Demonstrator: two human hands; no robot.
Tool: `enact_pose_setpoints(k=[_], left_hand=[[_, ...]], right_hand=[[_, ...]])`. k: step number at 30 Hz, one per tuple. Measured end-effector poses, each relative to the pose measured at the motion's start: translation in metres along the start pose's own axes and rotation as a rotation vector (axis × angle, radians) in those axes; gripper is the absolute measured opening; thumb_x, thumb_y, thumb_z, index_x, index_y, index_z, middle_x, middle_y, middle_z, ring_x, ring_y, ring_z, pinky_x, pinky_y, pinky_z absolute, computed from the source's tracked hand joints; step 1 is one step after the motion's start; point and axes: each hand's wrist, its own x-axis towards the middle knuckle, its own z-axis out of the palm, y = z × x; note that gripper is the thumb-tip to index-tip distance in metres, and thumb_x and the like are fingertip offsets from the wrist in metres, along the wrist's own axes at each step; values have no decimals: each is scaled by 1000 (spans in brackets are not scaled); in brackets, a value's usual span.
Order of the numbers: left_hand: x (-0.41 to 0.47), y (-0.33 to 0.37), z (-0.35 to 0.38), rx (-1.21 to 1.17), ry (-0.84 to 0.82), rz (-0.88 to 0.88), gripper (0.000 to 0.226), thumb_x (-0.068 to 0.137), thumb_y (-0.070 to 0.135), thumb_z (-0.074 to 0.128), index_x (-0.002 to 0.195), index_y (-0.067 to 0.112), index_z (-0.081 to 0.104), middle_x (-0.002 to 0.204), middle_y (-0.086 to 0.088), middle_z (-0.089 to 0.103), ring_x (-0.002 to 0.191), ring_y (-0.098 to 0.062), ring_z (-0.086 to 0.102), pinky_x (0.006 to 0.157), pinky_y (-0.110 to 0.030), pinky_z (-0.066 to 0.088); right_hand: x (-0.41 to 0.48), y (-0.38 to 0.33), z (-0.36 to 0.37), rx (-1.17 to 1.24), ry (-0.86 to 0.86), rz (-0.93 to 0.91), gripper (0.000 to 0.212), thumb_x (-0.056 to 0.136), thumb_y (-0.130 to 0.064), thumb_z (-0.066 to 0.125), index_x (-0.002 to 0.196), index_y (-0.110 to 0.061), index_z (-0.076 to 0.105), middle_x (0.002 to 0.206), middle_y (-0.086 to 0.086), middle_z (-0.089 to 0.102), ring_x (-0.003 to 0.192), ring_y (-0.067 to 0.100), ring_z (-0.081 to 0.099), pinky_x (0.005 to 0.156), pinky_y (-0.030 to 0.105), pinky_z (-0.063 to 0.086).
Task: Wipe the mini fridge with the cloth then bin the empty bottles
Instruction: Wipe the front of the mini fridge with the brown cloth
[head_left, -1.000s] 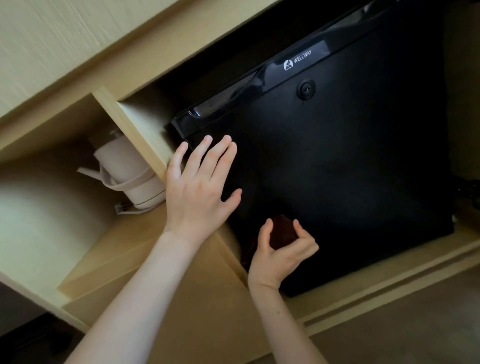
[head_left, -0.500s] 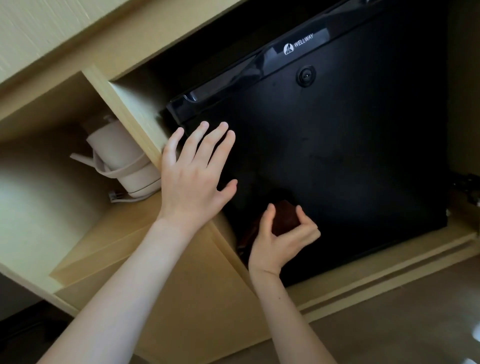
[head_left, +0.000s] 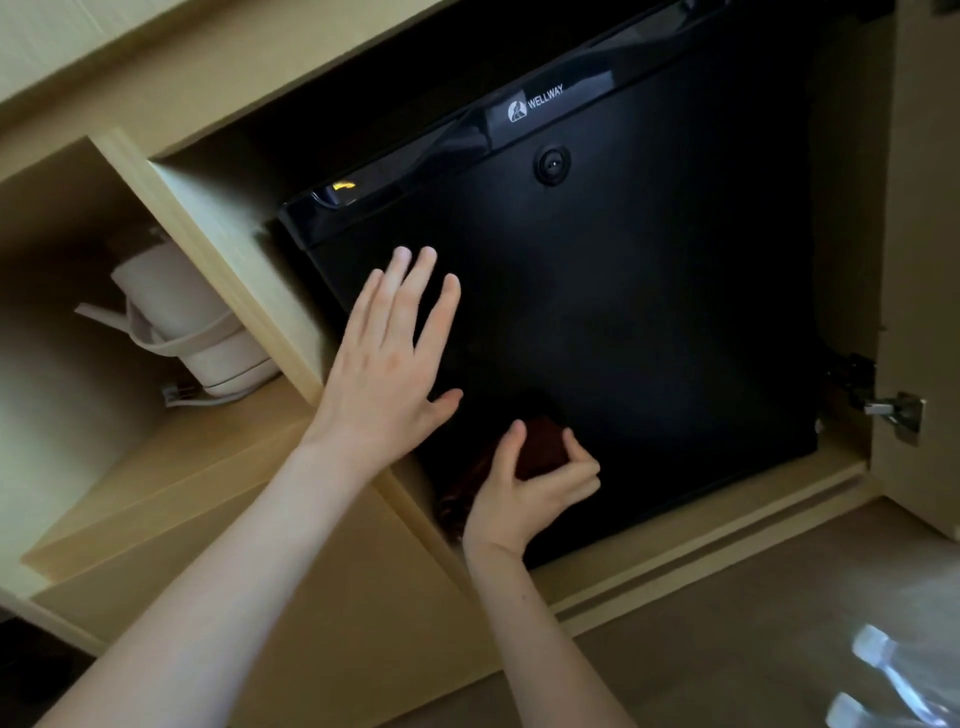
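Note:
A black mini fridge (head_left: 649, 312) with its door shut stands inside a light wooden cabinet. My left hand (head_left: 395, 358) lies flat on the left part of the fridge door, fingers spread and empty. Lower down, my right hand (head_left: 524, 488) grips a dark brown cloth (head_left: 540, 447) pressed against the door's lower left area. A fold of the cloth hangs down to the left of that hand. Clear plastic bottles (head_left: 883, 670) show blurred at the bottom right corner on the floor.
A white electric kettle (head_left: 192, 332) on its base sits in the open cabinet compartment to the left. A wooden partition (head_left: 218, 260) separates it from the fridge. An open cabinet door with a metal hinge (head_left: 893, 410) stands at the right. Brown floor lies below.
The view has shifted left, so the fridge sits more to the right. My left hand has slid right from the door's edge onto the door. The right hand keeps the cloth low on the door.

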Motion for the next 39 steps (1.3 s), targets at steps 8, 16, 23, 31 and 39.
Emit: enact_pose_setpoints(k=[8,16,23,31,39], left_hand=[[7,14,2,-1,-43,5,119,65,45,85,155,2,20,161,-24,14,150,-46,8,123,-56,10],[10,32,11,50,-60,33,113,68,50,79,156,7,22,163,-20,15,151,-45,6,117,-70,6],[10,32,11,-10,-17,43,106,68,44,80,154,7,30,161,-20,22,152,-38,13,116,-70,6],[19,29,19,-166,87,81,88,77,38,73,150,6,36,160,-10,33,153,-23,19,125,-48,3],[24,40,22,-186,118,82,80,81,38,68,151,12,39,161,-1,34,153,-24,18,125,-50,2]], right_hand=[[23,22,-29,-15,161,526,45,93,-33,66,126,-21,39,124,6,32,107,28,48,87,45,52],[40,-27,-1,9,-26,-84,43,85,-32,73,118,-21,48,111,0,40,95,-4,48,73,7,46],[55,-4,-28,50,117,341,40,91,-26,70,120,-20,44,118,2,34,97,17,46,80,25,46],[87,-62,5,71,-99,-213,38,84,-34,72,113,-26,48,111,-5,39,101,-7,49,77,3,43],[105,-27,-25,135,217,319,41,90,-29,71,120,-18,45,117,2,37,90,16,49,63,9,37]])
